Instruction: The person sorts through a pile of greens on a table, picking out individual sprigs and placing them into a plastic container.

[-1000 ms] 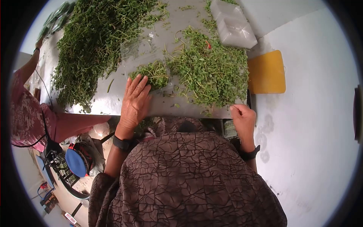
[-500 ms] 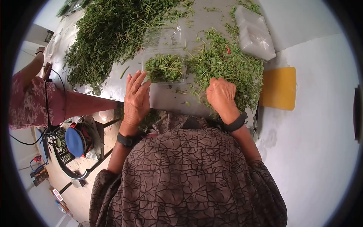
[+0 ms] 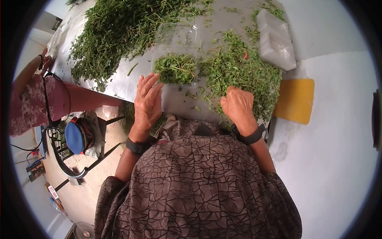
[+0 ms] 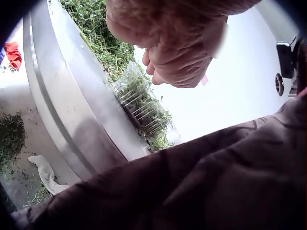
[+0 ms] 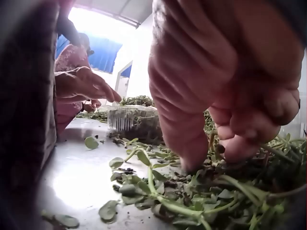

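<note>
An open clear plastic clamshell box (image 3: 194, 84) lies on the metal table with its lid (image 3: 175, 34) folded back. Purslane (image 3: 175, 68) fills its base. My left hand (image 3: 148, 99) is at the box's near left corner, fingers mostly straight and holding nothing. Close to that hand, the left wrist view shows the ribbed box wall (image 4: 139, 108). My right hand (image 3: 238, 104) is over the near side of the loose purslane pile (image 3: 238, 65), fingers curled. In the right wrist view, its thumb and fingertips (image 5: 240, 146) reach down into the stems and pinch some.
A bigger heap of purslane (image 3: 115, 40) covers the table's left. Clear plastic boxes (image 3: 276, 40) are stacked at the back right, near a yellow board (image 3: 296, 101). Another person (image 3: 30, 97) stands at the left edge, beyond a chair (image 3: 81, 172).
My right hand has moved from the table's front edge, leftward and forward into the purslane pile. The left hand has drawn back from the greens in the box. The head view has shifted.
</note>
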A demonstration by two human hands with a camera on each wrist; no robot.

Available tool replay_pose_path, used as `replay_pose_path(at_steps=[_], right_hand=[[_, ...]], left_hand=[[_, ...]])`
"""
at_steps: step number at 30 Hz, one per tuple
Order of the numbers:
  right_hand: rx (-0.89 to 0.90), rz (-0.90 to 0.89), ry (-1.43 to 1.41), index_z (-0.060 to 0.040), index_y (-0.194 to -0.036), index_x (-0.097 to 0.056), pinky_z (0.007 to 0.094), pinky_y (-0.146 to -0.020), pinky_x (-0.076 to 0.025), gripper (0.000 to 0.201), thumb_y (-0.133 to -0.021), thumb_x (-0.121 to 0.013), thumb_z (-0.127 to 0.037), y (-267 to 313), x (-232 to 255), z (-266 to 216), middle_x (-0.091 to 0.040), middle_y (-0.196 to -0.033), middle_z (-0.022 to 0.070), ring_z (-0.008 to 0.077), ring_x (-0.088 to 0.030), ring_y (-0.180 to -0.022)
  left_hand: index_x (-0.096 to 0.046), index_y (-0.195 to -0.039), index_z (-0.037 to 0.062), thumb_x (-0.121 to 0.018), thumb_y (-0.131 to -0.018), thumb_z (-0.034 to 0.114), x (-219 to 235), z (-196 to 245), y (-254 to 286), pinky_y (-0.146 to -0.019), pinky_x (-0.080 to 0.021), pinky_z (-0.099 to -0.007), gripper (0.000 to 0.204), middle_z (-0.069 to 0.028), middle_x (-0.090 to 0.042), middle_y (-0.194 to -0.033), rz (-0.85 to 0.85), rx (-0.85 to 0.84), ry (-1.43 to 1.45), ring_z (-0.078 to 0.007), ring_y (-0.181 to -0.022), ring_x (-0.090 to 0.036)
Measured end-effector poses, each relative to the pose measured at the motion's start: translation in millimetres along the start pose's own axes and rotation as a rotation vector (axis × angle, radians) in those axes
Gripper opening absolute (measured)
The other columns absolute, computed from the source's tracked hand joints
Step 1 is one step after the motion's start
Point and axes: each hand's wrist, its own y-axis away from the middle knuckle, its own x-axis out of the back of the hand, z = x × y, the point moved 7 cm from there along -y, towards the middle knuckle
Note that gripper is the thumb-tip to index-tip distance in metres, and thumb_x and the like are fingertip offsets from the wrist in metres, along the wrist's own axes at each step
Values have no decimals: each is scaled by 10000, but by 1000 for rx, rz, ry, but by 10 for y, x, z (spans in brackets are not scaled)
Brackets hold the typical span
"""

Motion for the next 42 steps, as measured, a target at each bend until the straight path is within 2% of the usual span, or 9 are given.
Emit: replay_pose_path(at_steps=[8,15,18,28,33,34,35,38,42], right_hand=[[-129,75,-298,-36,-596,-458,405,-501,-412,162,-677,-598,-53,-171,528,207,-481,-567,140,326,-511,-511],[85,51,-255,-40,-739,-548,419,-551,-455,204,-719,-709,-163,-261,376,20,-574,-664,142,341,-589,-614],[71,-159,-75,14,-851,-560,440,-594,-488,411,-696,-786,-292,-296,222,-41,-611,-707,174,337,-628,-660],[267,-68,-10,-11,-660,-549,425,-492,-461,131,-656,-665,-70,-338,-12,-267,-548,-579,178,328,-596,-557],[190,-18,-152,8,-623,-491,401,-454,-414,97,-658,-580,-9,-451,108,-101,-521,-566,174,316,-534,-477],[180,-12,-218,22,-672,-521,341,-443,-393,64,-685,-584,21,-500,196,-92,-499,-545,144,215,-511,-450],[191,-17,-217,22,-672,-521,341,-443,-393,64,-685,-584,21,-548,270,-146,-499,-545,144,215,-511,-450],[-150,-150,-702,21,-811,-627,207,-469,-367,57,-770,-617,60,-705,413,-153,-546,-605,30,25,-475,-535],[64,-58,-779,8,-864,-643,239,-490,-415,92,-776,-647,32,-903,696,-679,-618,-744,53,73,-531,-553]], left_hand=[[-607,-1042,48,-586,-808,-84,8,46,102,-1065,-348,-517,270,-128,-606,-1199,12,38,-22,-320,-1183,-542],[-628,-976,21,-610,-778,-76,27,128,159,-1065,-355,-512,221,-131,-613,-1162,36,106,-45,-322,-1156,-552],[-636,-958,19,-610,-778,-75,53,153,216,-1064,-359,-509,205,-132,-616,-1155,60,132,-43,-322,-1150,-556],[-618,-1008,35,-596,-794,-87,52,30,306,-1071,-349,-505,247,-124,-614,-1179,64,189,-33,-303,-1166,-556],[-623,-1002,29,-614,-776,-101,113,-45,255,-1056,-368,-504,261,-123,-630,-1131,132,190,18,-306,-1135,-575],[-633,-982,8,-620,-740,-98,119,-59,248,-1049,-366,-518,265,-133,-626,-1115,152,195,37,-333,-1121,-574],[-633,-982,8,-620,-740,-98,124,-73,242,-1049,-366,-518,265,-133,-626,-1115,159,204,33,-333,-1121,-574],[-636,-1004,11,-631,-737,-93,162,-97,213,-1047,-366,-518,286,-127,-632,-1107,196,211,67,-326,-1117,-581],[-640,-1000,24,-619,-790,-93,196,-109,190,-1047,-370,-508,241,-130,-640,-1109,223,235,72,-313,-1117,-587]])
